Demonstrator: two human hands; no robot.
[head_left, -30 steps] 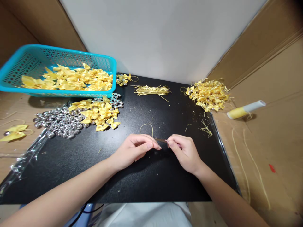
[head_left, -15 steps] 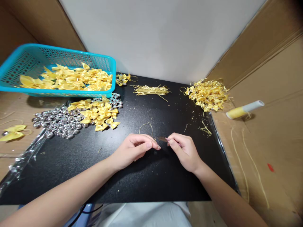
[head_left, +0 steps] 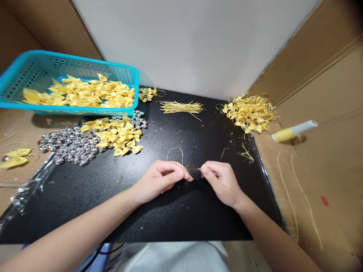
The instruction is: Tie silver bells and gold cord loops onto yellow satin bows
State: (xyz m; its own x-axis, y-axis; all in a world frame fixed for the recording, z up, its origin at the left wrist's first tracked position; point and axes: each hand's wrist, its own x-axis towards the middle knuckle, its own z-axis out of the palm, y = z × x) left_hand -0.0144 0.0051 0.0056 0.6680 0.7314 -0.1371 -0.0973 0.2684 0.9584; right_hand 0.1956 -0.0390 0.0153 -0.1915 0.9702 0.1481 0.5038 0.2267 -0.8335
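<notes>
My left hand (head_left: 163,178) is closed in a pinch on a thin gold cord (head_left: 175,148), whose loop rises behind the fingers. The pinched end is mostly hidden by the fingertips. My right hand (head_left: 221,182) is closed around a small, thin-bladed tool (head_left: 194,169) with a purplish handle. Its dark metal tip points left and reaches the cord end at my left fingertips; whether it touches cannot be made out. Most of the handle lies inside the right fist, so its exact kind does not show.
A turquoise basket (head_left: 136,88) holds yellow bows. In front lie loose yellow bows (head_left: 119,136) and silver beads (head_left: 73,145). Farther back is a bundle of gold cords (head_left: 181,107); finished-looking bow loops (head_left: 251,113) are heaped right. A white-and-yellow tube (head_left: 295,131) rests on cardboard.
The tool's blade has turned and now looks narrower, its tip closer to my left fingertips. Both hands stay almost in place.
</notes>
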